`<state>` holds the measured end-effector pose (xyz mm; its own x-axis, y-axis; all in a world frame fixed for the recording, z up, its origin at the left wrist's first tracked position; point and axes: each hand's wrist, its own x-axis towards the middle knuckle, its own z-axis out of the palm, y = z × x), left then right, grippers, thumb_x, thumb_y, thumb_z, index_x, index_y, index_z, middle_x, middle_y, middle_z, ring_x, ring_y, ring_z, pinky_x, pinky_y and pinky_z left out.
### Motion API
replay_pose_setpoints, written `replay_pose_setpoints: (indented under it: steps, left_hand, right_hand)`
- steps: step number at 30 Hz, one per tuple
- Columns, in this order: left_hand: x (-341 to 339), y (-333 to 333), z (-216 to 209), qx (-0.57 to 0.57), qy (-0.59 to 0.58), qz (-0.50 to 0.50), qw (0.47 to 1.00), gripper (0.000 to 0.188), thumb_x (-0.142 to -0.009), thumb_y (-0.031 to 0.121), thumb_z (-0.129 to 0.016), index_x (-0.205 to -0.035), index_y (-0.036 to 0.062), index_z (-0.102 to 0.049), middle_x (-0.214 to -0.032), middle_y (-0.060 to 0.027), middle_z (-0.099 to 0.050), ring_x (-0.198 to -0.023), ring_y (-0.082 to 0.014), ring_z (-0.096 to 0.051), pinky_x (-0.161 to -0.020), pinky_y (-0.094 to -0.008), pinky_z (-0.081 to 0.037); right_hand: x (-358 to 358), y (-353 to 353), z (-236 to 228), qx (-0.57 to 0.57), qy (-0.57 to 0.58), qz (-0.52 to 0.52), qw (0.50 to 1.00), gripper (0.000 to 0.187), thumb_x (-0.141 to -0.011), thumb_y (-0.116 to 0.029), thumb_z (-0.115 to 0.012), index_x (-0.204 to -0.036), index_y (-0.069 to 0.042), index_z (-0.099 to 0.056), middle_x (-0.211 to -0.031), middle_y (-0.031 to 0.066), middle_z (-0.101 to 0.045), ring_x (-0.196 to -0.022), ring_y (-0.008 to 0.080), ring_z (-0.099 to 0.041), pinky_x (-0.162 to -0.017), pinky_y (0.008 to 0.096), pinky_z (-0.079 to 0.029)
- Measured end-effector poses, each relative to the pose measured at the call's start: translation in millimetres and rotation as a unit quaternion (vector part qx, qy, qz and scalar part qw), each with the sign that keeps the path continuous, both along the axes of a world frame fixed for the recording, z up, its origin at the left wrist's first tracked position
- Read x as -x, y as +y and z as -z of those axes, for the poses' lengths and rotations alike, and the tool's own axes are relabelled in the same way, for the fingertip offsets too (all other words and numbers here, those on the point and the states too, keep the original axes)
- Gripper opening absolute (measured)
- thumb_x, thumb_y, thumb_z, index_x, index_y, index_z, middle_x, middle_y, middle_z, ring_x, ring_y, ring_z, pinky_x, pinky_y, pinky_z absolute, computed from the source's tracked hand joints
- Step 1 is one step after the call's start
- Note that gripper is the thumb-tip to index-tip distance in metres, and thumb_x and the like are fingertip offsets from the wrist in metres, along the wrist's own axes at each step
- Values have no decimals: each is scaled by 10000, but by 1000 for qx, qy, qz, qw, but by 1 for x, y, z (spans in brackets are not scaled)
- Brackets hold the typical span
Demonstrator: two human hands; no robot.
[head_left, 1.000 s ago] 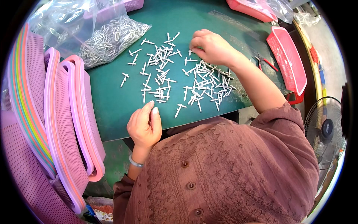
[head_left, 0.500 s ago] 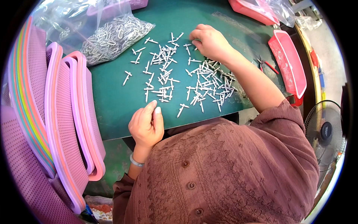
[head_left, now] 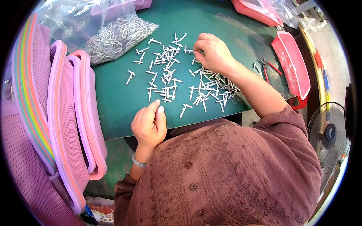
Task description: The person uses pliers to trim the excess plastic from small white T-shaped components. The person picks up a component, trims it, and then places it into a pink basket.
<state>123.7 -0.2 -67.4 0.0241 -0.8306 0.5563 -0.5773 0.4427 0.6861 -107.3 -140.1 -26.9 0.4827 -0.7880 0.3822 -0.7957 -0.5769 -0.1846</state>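
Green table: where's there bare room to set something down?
Near left, the table is bare between the stacked baskets, the lone part and the left hand. Far middle is bare too, right of the bag and beyond the right hand. It's crowded mid-table, where the left pile and right pile spread.

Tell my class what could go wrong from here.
The right forearm reaches across the edge of the right heap, so it might brush parts of it out of place.
The left hand is close to the left heap; a shift could nudge it.
One piece lies near the front edge of the table, so a bump might knock it off.
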Motion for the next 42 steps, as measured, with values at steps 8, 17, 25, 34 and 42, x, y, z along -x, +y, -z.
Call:
replay_pose_setpoints:
  steps: [8, 17, 25, 34, 42]
  left_hand:
    - [-5, 3, 8, 47, 57, 23, 997, 360, -813, -22, -551, -1168, -19, -491, -778, -81, -583, -522, -103, -458, -473, -214, -370]
    - [-16, 7, 6, -48, 155, -9, 987, 323, -860, -6, -500, -1183, -32, -501, -952, -81, -560, -672, -74, -484, -599, -186, -404]
    - [-6, 0, -3, -13, 39, -5, 999, 176, -802, -14, -587, -975, -13, -624, -780, -57, -570, -578, -87, -474, -496, -207, -376]
    - [-5, 1, -1, 9, 31, -17, 999, 156, -801, -15, -587, -951, -20, -629, -814, -85, -601, -592, -106, -503, -500, -219, -402]
    - [-8, 1, -2, 9, 19, -20, 1000, 158, -766, -20, -597, -920, -35, -631, -809, -127, -616, -593, -177, -568, -491, -248, -476]
  right_hand:
    - [2, 9, -15, 39, -64, -49, 996, 49, -707, -64, -612, -714, -55, -565, -787, 76, -536, -792, 271, -528, -708, 363, -429]
    - [7, 6, -15, 159, 55, -100, 981, 80, -711, -85, -612, -723, -74, -534, -833, 47, -515, -787, 224, -504, -718, 333, -404]
    - [16, -11, 6, 37, 64, -59, 996, 35, -764, -89, -560, -752, -56, -560, -830, 90, -545, -824, 272, -536, -739, 364, -445]
    - [19, -43, -20, -131, 79, -46, 987, 104, -792, -100, -566, -848, -43, -634, -852, 122, -583, -825, 317, -572, -724, 393, -466]
    - [9, -74, 9, -78, 27, -47, 995, 150, -789, -152, -592, -898, -89, -672, -908, 76, -588, -887, 273, -579, -789, 370, -473]
